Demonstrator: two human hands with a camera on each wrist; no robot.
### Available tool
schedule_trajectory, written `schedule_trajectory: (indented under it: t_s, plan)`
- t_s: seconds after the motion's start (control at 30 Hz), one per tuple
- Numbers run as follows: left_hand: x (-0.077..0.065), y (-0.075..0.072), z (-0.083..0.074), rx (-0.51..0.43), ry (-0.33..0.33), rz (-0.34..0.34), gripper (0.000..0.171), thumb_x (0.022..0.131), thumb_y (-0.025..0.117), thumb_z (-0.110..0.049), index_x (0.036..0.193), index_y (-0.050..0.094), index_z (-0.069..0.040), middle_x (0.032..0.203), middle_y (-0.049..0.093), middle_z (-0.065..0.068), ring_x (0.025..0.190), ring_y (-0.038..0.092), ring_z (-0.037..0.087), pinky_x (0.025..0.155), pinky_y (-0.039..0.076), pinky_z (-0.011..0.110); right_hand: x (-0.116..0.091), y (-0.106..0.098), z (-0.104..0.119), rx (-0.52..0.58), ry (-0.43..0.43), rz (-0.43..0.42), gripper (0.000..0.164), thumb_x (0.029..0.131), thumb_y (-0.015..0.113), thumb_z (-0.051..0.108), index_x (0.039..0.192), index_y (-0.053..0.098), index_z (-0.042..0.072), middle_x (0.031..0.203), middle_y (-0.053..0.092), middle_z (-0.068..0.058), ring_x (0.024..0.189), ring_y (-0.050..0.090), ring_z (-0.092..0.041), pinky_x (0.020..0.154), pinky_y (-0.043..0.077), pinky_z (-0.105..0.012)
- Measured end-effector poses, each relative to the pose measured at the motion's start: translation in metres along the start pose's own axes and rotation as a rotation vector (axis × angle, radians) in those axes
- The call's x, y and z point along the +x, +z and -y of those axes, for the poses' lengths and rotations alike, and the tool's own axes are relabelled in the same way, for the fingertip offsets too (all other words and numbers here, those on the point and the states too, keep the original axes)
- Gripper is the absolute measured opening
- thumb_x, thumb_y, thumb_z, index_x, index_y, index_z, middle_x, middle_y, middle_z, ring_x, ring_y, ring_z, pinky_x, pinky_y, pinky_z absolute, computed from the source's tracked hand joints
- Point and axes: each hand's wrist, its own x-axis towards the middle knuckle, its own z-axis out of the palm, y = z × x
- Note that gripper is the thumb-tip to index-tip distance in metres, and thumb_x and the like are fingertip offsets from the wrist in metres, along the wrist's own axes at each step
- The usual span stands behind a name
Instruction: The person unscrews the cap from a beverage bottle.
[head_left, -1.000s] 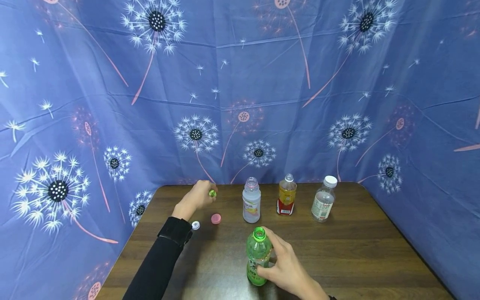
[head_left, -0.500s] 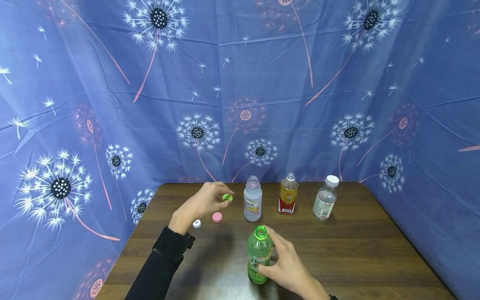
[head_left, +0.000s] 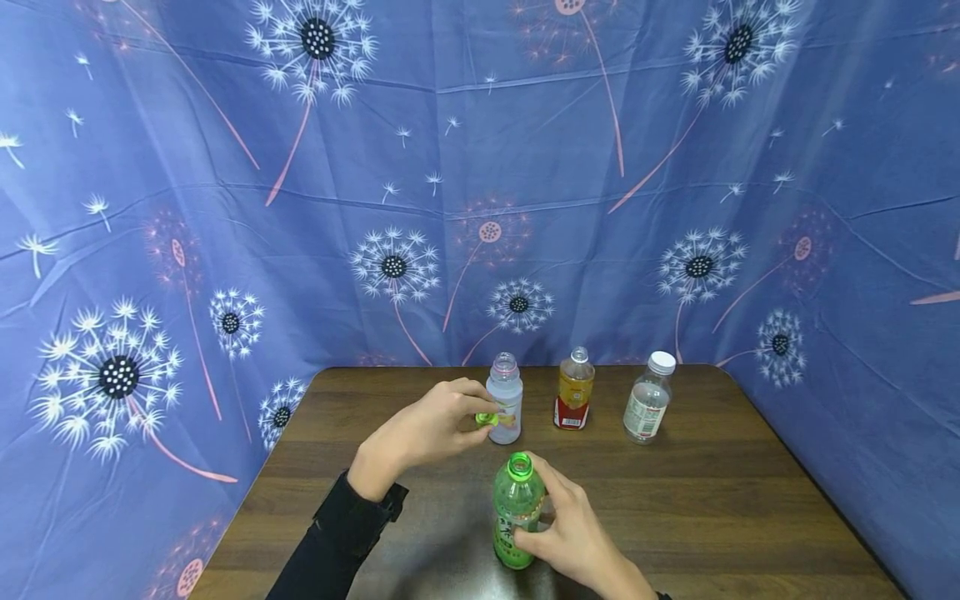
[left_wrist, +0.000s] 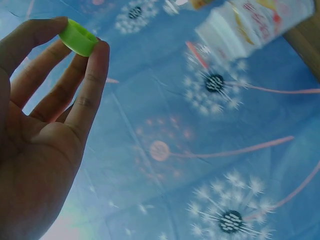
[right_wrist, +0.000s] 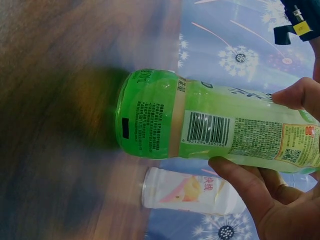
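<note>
A green plastic bottle (head_left: 517, 500) stands upright on the table without a cap, its open mouth facing up. My right hand (head_left: 573, 533) grips it round the side, thumb on one face and fingers on the other. In the right wrist view the label and barcode of the green bottle (right_wrist: 210, 125) show between the fingers. Above and left of its mouth, my left hand (head_left: 435, 425) pinches a light green bottle cap (head_left: 487, 418). The left wrist view shows that cap (left_wrist: 78, 38) between thumb and fingertips.
At the back of the wooden table (head_left: 712, 500) stand a white bottle without a cap (head_left: 505, 400), a yellow and red bottle without a cap (head_left: 574, 392), and a clear bottle with a white cap (head_left: 648, 400). A patterned blue cloth (head_left: 480, 167) hangs behind.
My left hand has moved right and toward me with the green cap, nearer the green bottle. It now hides the loose pink and white caps. The right hand keeps its grip in place.
</note>
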Motion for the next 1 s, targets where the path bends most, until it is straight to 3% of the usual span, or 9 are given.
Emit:
schedule_trajectory:
  t_s: [0.2, 0.4, 0.67, 1.0]
  plan:
    - [0.007, 0.004, -0.021, 0.020, 0.097, 0.015, 0.024, 0.094, 0.073, -0.018, 0.116, 0.076, -0.011, 0.114, 0.068, 0.000, 0.097, 0.063, 0.007, 0.078, 0.051, 0.010, 0.000, 0.000, -0.001, 0.009, -0.020, 0.001, 0.093, 0.071, 0.087, 0.004, 0.148, 0.043, 0.032, 0.127, 0.063, 0.009, 0.105, 0.069, -0.012, 0.077, 0.059, -0.022]
    - [0.011, 0.008, -0.031, -0.019, 0.191, 0.016, 0.021, 0.094, 0.072, -0.017, 0.114, 0.076, -0.010, 0.114, 0.070, 0.000, 0.101, 0.065, 0.006, 0.086, 0.050, 0.009, -0.001, 0.000, -0.001, 0.022, 0.033, 0.022, 0.096, 0.072, 0.085, 0.005, 0.150, 0.039, 0.037, 0.134, 0.061, 0.007, 0.111, 0.068, -0.017, 0.076, 0.059, -0.021]
    - [0.011, 0.012, -0.039, 0.018, 0.159, 0.079, 0.023, 0.095, 0.071, -0.020, 0.116, 0.075, -0.013, 0.115, 0.070, -0.002, 0.104, 0.066, 0.008, 0.089, 0.051, 0.012, 0.000, 0.000, -0.001, -0.003, 0.044, 0.007, 0.091, 0.070, 0.086, 0.007, 0.144, 0.044, 0.039, 0.124, 0.064, 0.008, 0.105, 0.068, -0.012, 0.073, 0.057, -0.018]
    - [0.007, 0.013, -0.044, 0.014, 0.165, 0.076, 0.021, 0.093, 0.072, -0.018, 0.114, 0.076, -0.012, 0.110, 0.068, -0.003, 0.098, 0.064, 0.005, 0.087, 0.050, 0.012, 0.000, 0.001, -0.002, -0.009, 0.040, 0.001, 0.089, 0.070, 0.086, 0.008, 0.142, 0.046, 0.039, 0.124, 0.063, 0.011, 0.104, 0.068, -0.011, 0.074, 0.057, -0.018]
